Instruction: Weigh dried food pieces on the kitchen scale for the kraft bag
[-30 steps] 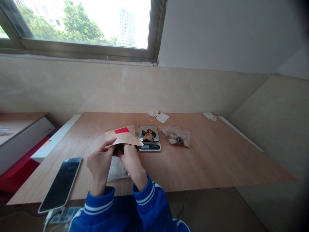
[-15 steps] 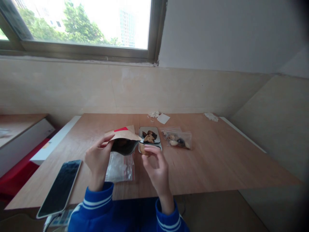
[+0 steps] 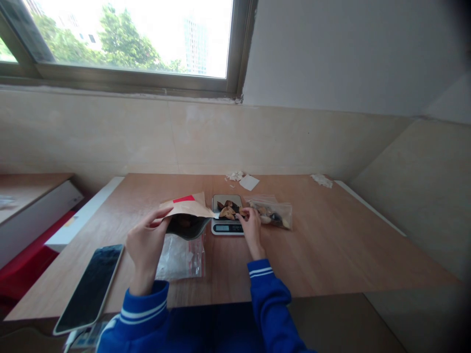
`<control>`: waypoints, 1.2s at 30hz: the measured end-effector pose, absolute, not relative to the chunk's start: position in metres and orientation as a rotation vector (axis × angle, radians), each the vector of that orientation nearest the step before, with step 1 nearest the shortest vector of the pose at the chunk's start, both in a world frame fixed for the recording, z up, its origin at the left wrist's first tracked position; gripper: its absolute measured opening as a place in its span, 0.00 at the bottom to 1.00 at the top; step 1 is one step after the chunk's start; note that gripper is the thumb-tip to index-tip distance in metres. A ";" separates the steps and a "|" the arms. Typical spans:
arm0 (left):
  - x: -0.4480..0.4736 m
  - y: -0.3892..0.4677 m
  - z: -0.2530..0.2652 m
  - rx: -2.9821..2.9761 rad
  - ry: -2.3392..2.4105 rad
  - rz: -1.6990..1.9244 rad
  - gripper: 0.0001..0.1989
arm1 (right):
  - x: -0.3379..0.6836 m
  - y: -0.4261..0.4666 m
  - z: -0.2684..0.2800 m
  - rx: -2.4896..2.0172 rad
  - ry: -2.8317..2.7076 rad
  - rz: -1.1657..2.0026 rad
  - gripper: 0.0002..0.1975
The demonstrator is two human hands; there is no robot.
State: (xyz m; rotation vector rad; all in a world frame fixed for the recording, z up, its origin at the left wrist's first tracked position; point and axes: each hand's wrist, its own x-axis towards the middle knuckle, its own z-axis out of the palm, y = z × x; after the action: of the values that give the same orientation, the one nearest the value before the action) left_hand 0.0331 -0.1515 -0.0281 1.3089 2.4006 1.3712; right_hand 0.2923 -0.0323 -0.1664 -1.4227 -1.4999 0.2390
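Note:
My left hand (image 3: 145, 242) holds a brown paper pouch (image 3: 186, 212) with a red label, tilted so its dark open mouth faces me. My right hand (image 3: 251, 226) reaches over the small digital scale (image 3: 227, 227), fingertips at the right edge of its platform, where several brown and dark pieces (image 3: 228, 209) lie. Whether the fingers still pinch a piece I cannot tell. A clear zip bag of similar pieces (image 3: 271, 214) lies just right of the scale.
An empty clear zip bag (image 3: 180, 256) lies under the pouch on the wooden table (image 3: 331, 245). A phone (image 3: 90, 287) rests at the near left edge. White scraps (image 3: 248, 181) and crumpled paper (image 3: 321, 179) sit at the back by the wall.
My right hand came out of the pouch with a piece and moved right and forward to the scale platform. The left hand kept the pouch held up.

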 end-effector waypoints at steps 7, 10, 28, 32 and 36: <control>0.033 -0.152 -0.027 1.296 2.401 1.358 0.12 | 0.291 -0.028 -0.169 -1.326 -1.565 0.324 0.20; 0.034 -0.152 -0.027 1.291 2.407 1.363 0.12 | 0.296 -0.033 -0.173 -1.288 -1.515 0.389 0.22; 0.032 -0.152 -0.034 1.307 2.379 1.375 0.13 | 0.260 -0.115 -0.111 -1.057 -1.366 0.355 0.12; 0.035 -0.154 -0.035 1.294 2.371 1.353 0.13 | 0.213 -0.166 -0.062 -0.802 -1.836 0.610 0.17; 0.037 -0.159 -0.037 1.260 2.350 1.371 0.13 | 0.172 -0.180 -0.045 -0.807 -2.016 0.761 0.23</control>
State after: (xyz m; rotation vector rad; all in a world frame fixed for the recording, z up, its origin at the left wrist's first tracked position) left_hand 0.0370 -0.1594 -0.0368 1.2602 2.3501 1.3711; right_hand 0.1718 -0.1801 -0.0452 -0.8071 -2.0155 0.7606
